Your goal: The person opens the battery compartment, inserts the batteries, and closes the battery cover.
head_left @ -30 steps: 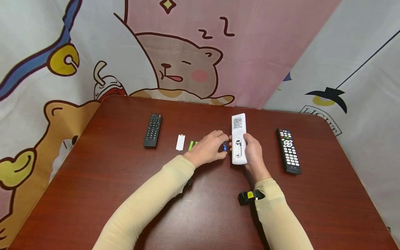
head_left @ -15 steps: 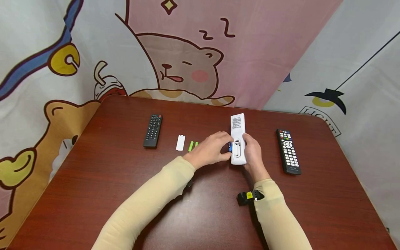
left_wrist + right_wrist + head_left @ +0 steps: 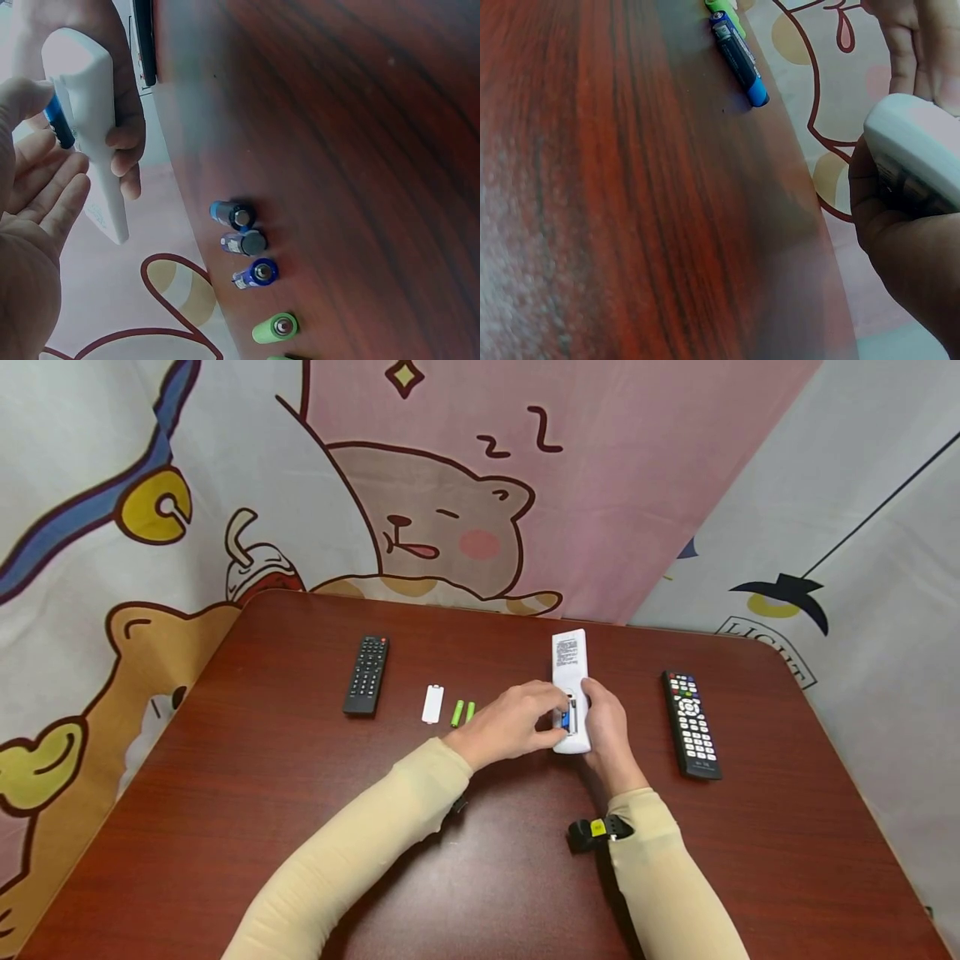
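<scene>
My right hand (image 3: pixel 609 731) grips a white remote control (image 3: pixel 569 667), its back turned up and its battery compartment uncovered. My left hand (image 3: pixel 510 720) pinches a blue battery (image 3: pixel 58 120) between thumb and fingers, right at the compartment's opening. In the head view that battery overlaps the left part of the compartment. The left wrist view shows the battery tilted against the remote's back, with the other left fingers spread beside it. Seen from the right wrist, the remote's buttons face down over the curled right fingers (image 3: pixel 866 187).
On the table (image 3: pixel 480 860) lie two green batteries (image 3: pixel 457 713) and a white battery cover (image 3: pixel 432 704). Several blue and dark batteries (image 3: pixel 255 273) lie near them, hidden by my left hand in the head view. Black remotes lie at left (image 3: pixel 366 675) and right (image 3: pixel 691 724).
My left hand has moved right with the blue battery, from beside the white remote to over its compartment. The right hand holds the remote nearly still.
</scene>
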`<state>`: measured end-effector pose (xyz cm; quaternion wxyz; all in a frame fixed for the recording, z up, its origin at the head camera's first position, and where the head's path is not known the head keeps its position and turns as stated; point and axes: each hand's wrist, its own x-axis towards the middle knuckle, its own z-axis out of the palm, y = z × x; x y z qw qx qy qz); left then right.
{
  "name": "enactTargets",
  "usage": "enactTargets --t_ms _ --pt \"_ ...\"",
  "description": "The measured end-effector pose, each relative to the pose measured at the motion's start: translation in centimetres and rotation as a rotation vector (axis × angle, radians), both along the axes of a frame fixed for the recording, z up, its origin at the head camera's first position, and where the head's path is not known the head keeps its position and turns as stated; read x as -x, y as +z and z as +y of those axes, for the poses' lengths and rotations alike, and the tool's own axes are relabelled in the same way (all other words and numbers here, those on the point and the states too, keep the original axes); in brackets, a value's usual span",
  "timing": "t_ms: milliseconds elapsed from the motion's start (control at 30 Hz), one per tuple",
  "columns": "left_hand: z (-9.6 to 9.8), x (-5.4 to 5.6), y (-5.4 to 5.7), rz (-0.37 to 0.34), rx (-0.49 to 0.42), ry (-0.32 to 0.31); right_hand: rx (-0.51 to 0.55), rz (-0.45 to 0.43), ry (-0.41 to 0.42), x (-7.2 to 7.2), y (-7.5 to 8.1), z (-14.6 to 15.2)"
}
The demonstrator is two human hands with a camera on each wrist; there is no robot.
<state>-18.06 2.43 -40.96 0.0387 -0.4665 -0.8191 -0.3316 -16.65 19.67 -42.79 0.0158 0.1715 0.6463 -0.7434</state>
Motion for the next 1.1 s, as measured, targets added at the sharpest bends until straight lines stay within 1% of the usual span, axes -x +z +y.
enactTargets --t_ms 100,267,500,667,900,1100 --pt "0.14 -0.13 0.11 0.007 0.01 0.002 -0.031 -0.013 -0.002 -0.04 0.06 0.02" --pt "0.33 -0.33 0.28 0.025 0.02 -0.003 -0.048 -0.026 -0.018 -0.05 0.07 -0.03" --pt "0.47 -0.4 0.1 0.044 0.005 -0.006 -0.027 -0.026 -0.029 -0.01 0.18 -0.16" --pt "0.46 -0.44 -0.12 0.056 0.002 -0.012 0.016 -0.043 -0.04 0.08 0.17 -0.09" --pt "0.32 -0.5 -0.32 0.064 -0.009 -0.01 0.059 -0.041 -0.021 0.19 0.17 -0.11" --pt "0.37 -0.22 -0.56 0.086 -0.043 -0.006 0.055 -0.022 0.002 0.04 0.23 -0.25"
